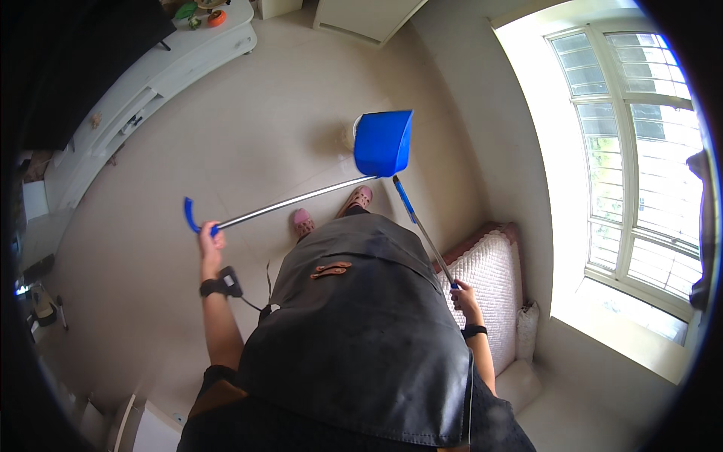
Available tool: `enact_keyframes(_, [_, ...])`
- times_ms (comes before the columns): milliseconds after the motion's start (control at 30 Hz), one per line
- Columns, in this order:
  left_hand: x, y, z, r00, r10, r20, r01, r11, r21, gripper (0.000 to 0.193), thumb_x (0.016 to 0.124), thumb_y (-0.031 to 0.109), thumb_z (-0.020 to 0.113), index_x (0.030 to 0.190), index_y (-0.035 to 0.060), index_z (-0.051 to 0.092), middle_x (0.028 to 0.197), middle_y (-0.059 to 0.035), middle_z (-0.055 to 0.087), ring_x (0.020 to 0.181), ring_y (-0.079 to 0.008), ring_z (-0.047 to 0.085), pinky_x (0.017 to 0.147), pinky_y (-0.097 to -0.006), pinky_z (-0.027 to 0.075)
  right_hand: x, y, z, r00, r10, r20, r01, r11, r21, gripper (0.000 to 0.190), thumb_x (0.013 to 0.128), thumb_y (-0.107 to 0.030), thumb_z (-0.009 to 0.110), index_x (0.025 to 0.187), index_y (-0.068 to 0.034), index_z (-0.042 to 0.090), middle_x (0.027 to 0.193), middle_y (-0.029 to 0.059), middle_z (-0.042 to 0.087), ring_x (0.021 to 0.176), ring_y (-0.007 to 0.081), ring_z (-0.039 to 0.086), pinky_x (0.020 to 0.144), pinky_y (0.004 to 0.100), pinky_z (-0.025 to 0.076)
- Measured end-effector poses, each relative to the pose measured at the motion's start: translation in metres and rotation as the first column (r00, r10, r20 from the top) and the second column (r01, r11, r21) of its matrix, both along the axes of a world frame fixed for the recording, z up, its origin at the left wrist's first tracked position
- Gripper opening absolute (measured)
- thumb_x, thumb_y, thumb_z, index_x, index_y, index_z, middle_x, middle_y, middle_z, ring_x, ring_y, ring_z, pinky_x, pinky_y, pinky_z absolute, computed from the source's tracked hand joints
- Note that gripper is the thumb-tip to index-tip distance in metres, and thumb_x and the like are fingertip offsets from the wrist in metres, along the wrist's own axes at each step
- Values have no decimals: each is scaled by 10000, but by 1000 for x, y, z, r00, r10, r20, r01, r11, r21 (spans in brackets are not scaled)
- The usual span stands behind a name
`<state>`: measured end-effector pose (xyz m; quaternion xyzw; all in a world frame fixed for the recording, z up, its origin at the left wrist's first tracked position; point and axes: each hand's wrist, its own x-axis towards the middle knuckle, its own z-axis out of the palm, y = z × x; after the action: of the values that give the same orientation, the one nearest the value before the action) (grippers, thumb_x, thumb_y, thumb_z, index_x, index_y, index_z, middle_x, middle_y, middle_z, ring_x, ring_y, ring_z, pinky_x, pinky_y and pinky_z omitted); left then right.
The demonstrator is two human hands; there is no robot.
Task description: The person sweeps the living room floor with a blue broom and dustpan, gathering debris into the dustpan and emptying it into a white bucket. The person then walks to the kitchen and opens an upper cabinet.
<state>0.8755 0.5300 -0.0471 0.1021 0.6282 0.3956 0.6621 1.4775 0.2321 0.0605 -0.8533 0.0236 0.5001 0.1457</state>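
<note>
My left hand (212, 240) is closed around the long metal handle (294, 202) of a dustpan, just below its curved blue hook end. At the far end, the blue plastic dustpan (383, 142) is tilted in front of my feet. It covers most of a whitish round-rimmed container (355, 131), whose contents are hidden. My right hand (464, 296) grips a thin metal pole (432, 246) with a blue section (404, 198) at its far end, close to the dustpan. Whether that end carries a brush cannot be told.
Pink clogs (304, 222) are on my feet, on the pale tiled floor (254, 124). A white TV cabinet (164, 90) lines the left. To the right are a seat with a quilted white cover (488, 282), a wall and a barred window (632, 152). A white cabinet (361, 20) stands ahead.
</note>
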Motion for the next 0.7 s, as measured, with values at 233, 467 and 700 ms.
enact_keyframes(233, [-61,-16,102,835,-50,-548,203,954,222,137,770,205,564,690,127,484,624,63,396,498,-32,371,434,-178,282,1,78,-13,956,292,-40,-284,949,139,503,823,-106,565,1307,-111,431,531,-6,418,374,80,364,327,238,273])
enact_keyframes(467, [-39,-50,41,236,-113,-965,539,842,33,208,782,260,553,754,62,493,634,-143,563,606,-340,558,546,-416,417,-60,179,-96,926,378,-16,-367,908,204,408,758,-106,586,1159,-53,538,505,43,480,367,155,468,343,287,380])
enact_keyframes(700, [-32,-45,18,-25,-253,-967,598,771,-217,225,795,301,562,779,91,483,658,-153,602,677,-381,596,591,-479,462,-162,258,-129,596,742,-306,-727,661,186,280,766,-111,571,1041,-113,521,528,24,472,387,140,446,344,292,365])
